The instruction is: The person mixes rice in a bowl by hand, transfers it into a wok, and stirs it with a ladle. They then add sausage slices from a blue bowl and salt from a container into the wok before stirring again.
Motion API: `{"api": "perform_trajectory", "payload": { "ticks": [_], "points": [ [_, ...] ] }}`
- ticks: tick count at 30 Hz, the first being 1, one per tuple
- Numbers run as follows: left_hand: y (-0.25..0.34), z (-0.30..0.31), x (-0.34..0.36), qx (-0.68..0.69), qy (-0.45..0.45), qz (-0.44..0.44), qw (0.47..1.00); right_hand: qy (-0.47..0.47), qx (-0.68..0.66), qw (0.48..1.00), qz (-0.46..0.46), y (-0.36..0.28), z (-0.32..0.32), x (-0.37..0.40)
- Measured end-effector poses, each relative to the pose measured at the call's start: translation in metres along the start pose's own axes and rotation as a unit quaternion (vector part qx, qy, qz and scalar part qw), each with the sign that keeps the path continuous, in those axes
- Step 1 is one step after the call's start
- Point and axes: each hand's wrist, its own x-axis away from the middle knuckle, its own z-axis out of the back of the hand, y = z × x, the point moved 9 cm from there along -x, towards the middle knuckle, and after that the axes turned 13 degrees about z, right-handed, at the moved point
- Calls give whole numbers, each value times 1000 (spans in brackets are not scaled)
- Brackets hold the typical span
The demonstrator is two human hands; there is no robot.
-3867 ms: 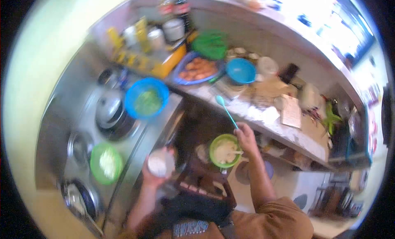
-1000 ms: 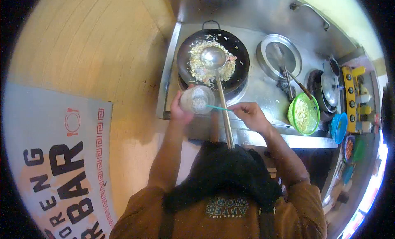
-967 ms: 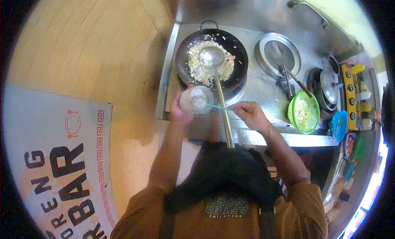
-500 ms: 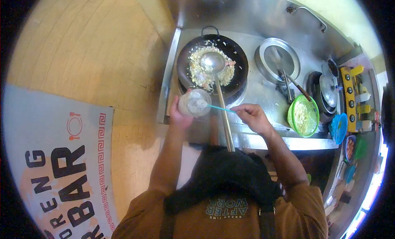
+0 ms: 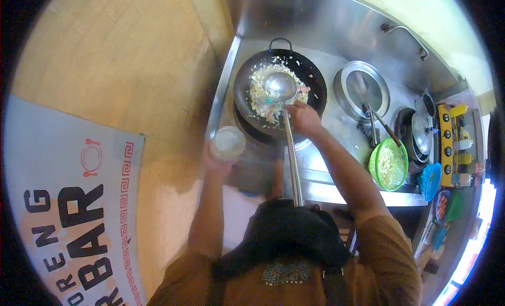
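Observation:
My left hand is wrapped round a clear jar with white contents, just off the near left side of the wok. Over the wok, my right hand pinches a small teal spoon, its end above the fried rice. A large metal ladle rests bowl-down on the rice, and its long handle runs back toward my body, passing close by my right fingers. What the small spoon carries is too blurred to tell.
Right of the wok stands a round metal pan with utensils across it. A green basket of shredded pale food sits near the counter edge, beside a blue bowl. Lidded pots and a yellow rack are farther right.
My right hand has moved the teal spoon from the jar forward over the wok. My left hand has drawn the jar back and to the left.

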Motion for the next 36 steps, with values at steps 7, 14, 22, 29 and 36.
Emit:
{"api": "perform_trajectory", "payload": {
  "ticks": [7,14,22,29,36],
  "points": [
    [-9,71,19,25,23,-38,999,-62,142,987,37,-4,-23,52],
    [-53,-75,28,-36,-316,37,948,143,-1,989,-19,-27,92,155],
    [-230,-233,36,-146,-334,239,900,531,171,665,-497,11,288,675],
    [-521,-310,72,-178,-327,425,825,688,216,311,-619,47,311,1123],
    [-782,-332,140,-250,-237,550,761,415,226,340,-813,136,427,1297]
  ]
}}
